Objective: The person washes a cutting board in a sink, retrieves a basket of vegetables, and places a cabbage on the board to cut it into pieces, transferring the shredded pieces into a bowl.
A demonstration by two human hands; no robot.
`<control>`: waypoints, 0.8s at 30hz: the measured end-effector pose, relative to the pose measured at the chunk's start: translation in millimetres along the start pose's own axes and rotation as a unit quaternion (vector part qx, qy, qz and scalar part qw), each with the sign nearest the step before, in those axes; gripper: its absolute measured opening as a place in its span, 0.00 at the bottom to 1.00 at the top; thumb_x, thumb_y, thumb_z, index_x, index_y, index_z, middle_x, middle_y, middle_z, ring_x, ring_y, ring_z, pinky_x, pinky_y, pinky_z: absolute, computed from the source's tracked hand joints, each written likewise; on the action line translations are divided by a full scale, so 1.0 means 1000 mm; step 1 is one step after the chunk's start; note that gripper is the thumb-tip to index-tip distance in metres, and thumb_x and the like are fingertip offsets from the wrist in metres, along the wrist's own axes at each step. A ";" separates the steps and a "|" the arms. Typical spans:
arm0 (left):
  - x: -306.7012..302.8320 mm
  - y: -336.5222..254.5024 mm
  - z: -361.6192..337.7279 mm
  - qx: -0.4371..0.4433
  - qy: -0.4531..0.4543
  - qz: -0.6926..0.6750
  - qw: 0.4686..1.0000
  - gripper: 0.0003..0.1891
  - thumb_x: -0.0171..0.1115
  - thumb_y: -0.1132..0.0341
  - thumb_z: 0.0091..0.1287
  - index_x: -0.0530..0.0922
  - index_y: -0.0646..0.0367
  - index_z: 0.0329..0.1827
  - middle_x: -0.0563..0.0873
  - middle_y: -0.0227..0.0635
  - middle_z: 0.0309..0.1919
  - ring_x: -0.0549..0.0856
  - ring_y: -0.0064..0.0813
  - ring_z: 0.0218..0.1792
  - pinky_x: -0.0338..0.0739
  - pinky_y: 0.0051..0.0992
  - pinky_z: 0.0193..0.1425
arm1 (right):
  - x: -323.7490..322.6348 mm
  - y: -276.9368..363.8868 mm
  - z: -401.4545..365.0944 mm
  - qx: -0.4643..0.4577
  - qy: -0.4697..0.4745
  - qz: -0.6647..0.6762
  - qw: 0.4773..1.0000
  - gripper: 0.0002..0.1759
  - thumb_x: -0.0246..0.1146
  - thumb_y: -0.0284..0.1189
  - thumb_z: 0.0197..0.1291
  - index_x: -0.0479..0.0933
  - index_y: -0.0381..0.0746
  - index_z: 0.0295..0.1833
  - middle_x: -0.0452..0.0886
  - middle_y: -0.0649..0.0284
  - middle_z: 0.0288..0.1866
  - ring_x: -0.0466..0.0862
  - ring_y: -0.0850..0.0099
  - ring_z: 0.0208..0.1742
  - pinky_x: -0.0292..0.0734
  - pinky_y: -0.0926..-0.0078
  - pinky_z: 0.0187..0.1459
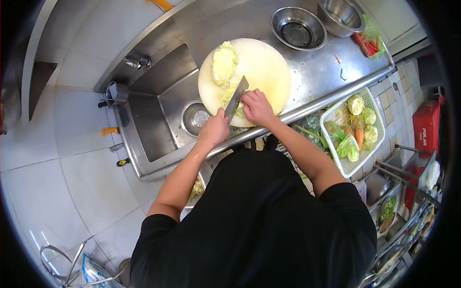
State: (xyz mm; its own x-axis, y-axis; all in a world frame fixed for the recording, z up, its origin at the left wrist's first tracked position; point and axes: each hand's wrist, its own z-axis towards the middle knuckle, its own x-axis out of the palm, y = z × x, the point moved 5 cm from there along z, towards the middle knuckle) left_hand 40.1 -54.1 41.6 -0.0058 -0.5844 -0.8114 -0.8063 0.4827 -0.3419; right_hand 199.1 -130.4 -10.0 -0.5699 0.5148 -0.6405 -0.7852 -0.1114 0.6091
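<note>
My left hand [214, 128] is closed round the handle of a cleaver [237, 99], whose blade slants up and away over a round white cutting board [273, 67]. Beside the blade, my right hand [259, 107] presses curled fingers onto a piece of pale green cabbage, mostly hidden under the hand and the blade. Cut cabbage [227, 94] lies on the other side of the blade. Farther back on the board rests a larger piece of napa cabbage [224, 64]. The board sits partly over the sink's edge.
The steel sink basin [149, 127] is at the left, with a faucet [137, 61] behind. Two metal bowls [298, 29] and a bag of red peppers [369, 44] stand at the counter's far right. Below, a white basket [353, 168] holds cabbages and carrots.
</note>
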 end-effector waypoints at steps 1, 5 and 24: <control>-0.003 -0.002 -0.001 0.002 -0.001 0.003 1.000 0.13 0.54 0.61 0.79 0.71 0.63 0.56 0.87 0.68 0.38 0.87 0.70 0.44 0.79 0.61 0.53 | 0.001 -0.002 0.001 -0.005 -0.008 -0.001 1.000 0.08 0.63 0.26 0.55 0.78 0.41 0.42 0.78 0.61 0.43 0.77 0.57 0.48 0.75 0.59 0.52; -0.028 -0.022 -0.019 0.010 -0.002 0.033 0.999 0.13 0.53 0.62 0.79 0.71 0.62 0.55 0.87 0.67 0.38 0.87 0.69 0.44 0.79 0.61 0.53 | 0.006 -0.001 -0.006 -0.003 -0.015 -0.012 1.000 0.10 0.63 0.27 0.57 0.77 0.40 0.45 0.78 0.59 0.45 0.77 0.57 0.48 0.75 0.59 0.52; 0.006 -0.008 -0.014 -0.008 0.008 0.028 1.000 0.13 0.53 0.62 0.79 0.71 0.62 0.57 0.87 0.67 0.38 0.87 0.69 0.44 0.78 0.62 0.53 | 0.004 0.000 -0.004 -0.016 -0.043 -0.016 0.999 0.09 0.64 0.26 0.57 0.77 0.40 0.44 0.77 0.58 0.42 0.78 0.57 0.45 0.75 0.60 0.48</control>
State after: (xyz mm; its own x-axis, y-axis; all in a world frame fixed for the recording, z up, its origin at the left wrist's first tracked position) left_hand 38.4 -70.1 46.4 -0.0604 -0.5665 -0.8218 -0.8142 0.5042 -0.2877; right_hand 195.6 -131.5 -14.7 -0.5218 0.5903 -0.6158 -0.8112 -0.1200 0.5724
